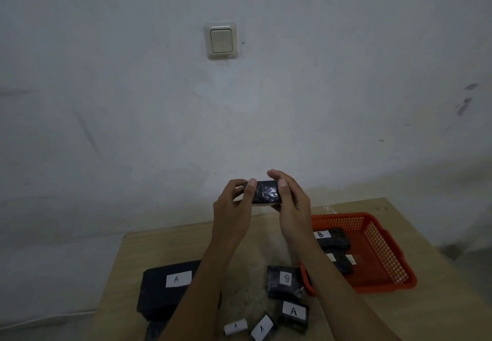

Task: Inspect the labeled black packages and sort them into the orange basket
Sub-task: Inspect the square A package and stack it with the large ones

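Both hands hold one small black wrapped package up in the air above the table, in front of the wall. My left hand grips its left end and my right hand grips its right end; no label shows on the side facing me. The orange basket stands on the table at the right, with two black packages inside, one labeled B. On the table lie a large package labeled A, a small one labeled B and several small ones labeled A.
The wooden table ends at its far edge against a pale wall with a light switch. My forearms cross over the packages at the table's middle.
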